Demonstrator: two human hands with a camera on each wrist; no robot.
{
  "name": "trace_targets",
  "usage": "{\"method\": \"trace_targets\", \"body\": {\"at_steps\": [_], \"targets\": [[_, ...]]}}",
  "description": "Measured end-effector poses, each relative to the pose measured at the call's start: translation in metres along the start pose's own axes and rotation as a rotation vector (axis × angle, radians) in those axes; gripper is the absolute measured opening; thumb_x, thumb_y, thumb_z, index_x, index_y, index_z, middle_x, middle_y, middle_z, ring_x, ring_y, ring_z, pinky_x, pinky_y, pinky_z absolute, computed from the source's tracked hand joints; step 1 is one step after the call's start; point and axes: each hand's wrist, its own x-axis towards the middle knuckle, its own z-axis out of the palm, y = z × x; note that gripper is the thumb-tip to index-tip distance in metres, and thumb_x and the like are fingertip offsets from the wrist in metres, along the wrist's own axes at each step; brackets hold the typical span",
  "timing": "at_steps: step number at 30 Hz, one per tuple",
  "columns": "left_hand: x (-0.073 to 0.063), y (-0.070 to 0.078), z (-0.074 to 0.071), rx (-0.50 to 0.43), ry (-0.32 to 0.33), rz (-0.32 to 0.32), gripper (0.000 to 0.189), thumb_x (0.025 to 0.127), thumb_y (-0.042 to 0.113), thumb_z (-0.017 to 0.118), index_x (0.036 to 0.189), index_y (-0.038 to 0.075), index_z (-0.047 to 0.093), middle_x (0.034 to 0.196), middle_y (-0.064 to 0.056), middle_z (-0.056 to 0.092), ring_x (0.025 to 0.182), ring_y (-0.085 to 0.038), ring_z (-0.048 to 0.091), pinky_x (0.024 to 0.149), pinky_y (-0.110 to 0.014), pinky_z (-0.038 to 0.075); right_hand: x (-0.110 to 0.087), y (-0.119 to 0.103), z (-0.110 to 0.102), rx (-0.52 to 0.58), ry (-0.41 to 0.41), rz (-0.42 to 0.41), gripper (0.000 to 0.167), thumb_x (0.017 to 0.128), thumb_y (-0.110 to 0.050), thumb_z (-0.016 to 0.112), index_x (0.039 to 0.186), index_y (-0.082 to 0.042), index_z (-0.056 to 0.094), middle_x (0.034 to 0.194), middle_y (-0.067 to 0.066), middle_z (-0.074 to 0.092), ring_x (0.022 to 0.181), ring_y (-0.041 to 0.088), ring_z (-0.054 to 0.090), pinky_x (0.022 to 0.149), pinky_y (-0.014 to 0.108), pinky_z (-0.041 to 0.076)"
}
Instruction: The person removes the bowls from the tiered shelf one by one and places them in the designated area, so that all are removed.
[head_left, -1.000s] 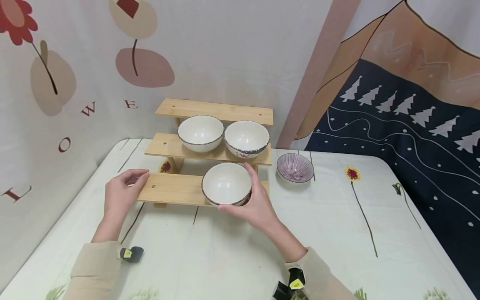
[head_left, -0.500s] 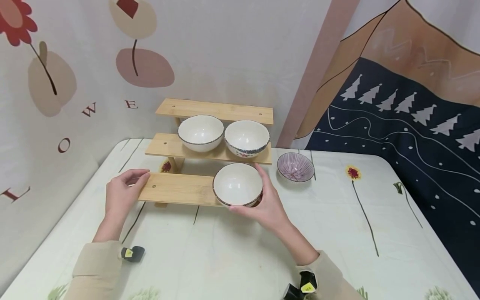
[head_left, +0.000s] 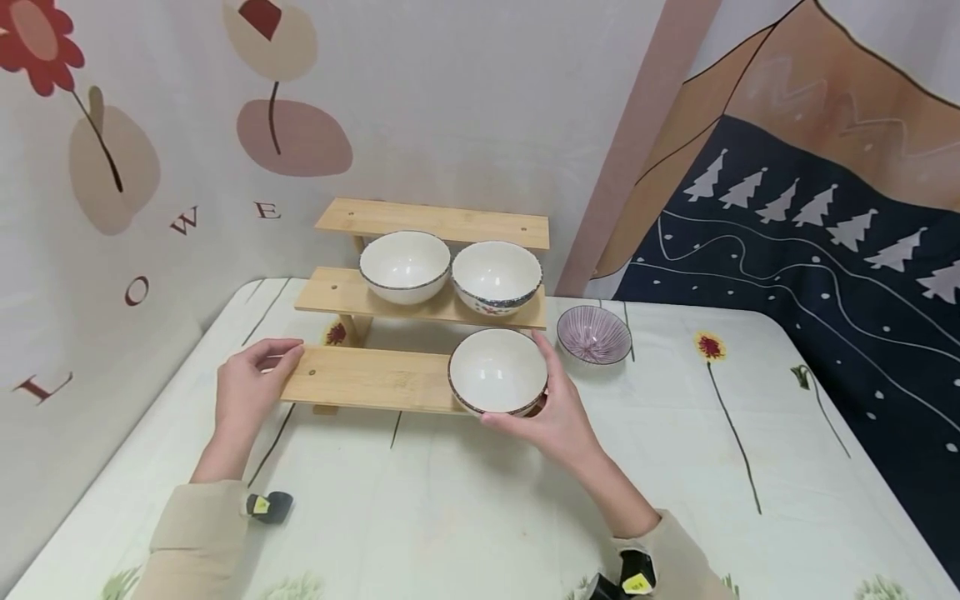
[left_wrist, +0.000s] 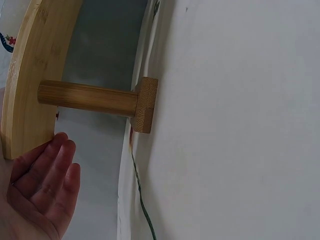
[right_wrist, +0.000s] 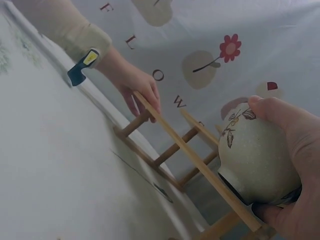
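A three-step wooden shelf stands at the back of the table, its lowest board nearest me. My left hand pinches that board's left end; in the left wrist view the fingers lie at its underside. Toward the right end of the same board, my right hand grips a white bowl with a dark rim, thumb at the front and fingers round the right side. Its flower-patterned outside shows in the right wrist view. Whether its foot fully rests on the board is hard to tell.
Two white bowls, one on the left and one on the right, sit side by side on the middle board. The top board is behind them. A small purple-striped bowl stands on the tablecloth right of the shelf.
My right hand has moved the white bowl rightward along the lowest board. The left hand keeps its place at the board's left end.
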Motion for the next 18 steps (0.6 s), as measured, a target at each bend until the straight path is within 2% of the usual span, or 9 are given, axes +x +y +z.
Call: {"method": "trace_targets", "body": {"at_steps": [6,10,13,16,18], "targets": [[0.001,0.002,0.0,-0.007,-0.003,0.001,0.041,0.099,0.042,0.059,0.121,0.01,0.07,0.12,-0.019,0.071,0.082,0.011,0.051,0.061,-0.009,0.046,-0.002,0.004,-0.008,0.049,0.004,0.024,0.115,0.07,-0.009,0.09,0.159,-0.012,0.017,0.157,0.017,0.034,0.139,0.036,0.044,0.108,0.049,0.046],[0.0,0.003,-0.001,-0.007,-0.005,0.001,0.041,0.099,0.042,0.058,0.121,0.01,0.07,0.12,-0.019,0.071,0.081,0.01,0.053,0.061,-0.009,0.046,-0.004,0.005,-0.013,0.033,0.021,0.036,0.115,0.07,-0.008,0.09,0.158,-0.012,0.017,0.156,0.017,0.036,0.138,0.035,0.046,0.106,0.049,0.047],[-0.001,0.003,-0.001,-0.004,-0.006,0.003,0.041,0.1,0.041,0.058,0.122,0.009,0.07,0.12,-0.02,0.071,0.088,-0.009,0.067,0.06,-0.01,0.046,-0.006,0.006,-0.017,0.007,0.032,0.044,0.113,0.07,-0.009,0.09,0.158,-0.011,0.019,0.155,0.018,0.036,0.137,0.036,0.046,0.105,0.051,0.048],[-0.002,0.002,-0.001,-0.003,-0.009,0.006,0.041,0.1,0.041,0.057,0.122,0.008,0.069,0.12,-0.022,0.071,0.101,-0.032,0.069,0.06,-0.009,0.046,-0.008,0.008,-0.022,-0.002,0.041,0.053,0.112,0.07,-0.009,0.089,0.158,-0.012,0.02,0.156,0.017,0.035,0.138,0.036,0.045,0.105,0.052,0.047],[-0.002,0.001,-0.002,-0.004,-0.007,0.009,0.041,0.1,0.041,0.057,0.122,0.008,0.069,0.12,-0.021,0.071,0.104,-0.035,0.068,0.06,-0.009,0.046,-0.009,0.009,-0.025,-0.006,0.049,0.056,0.111,0.071,-0.008,0.089,0.158,-0.011,0.019,0.157,0.017,0.034,0.138,0.037,0.044,0.105,0.052,0.046]]}}
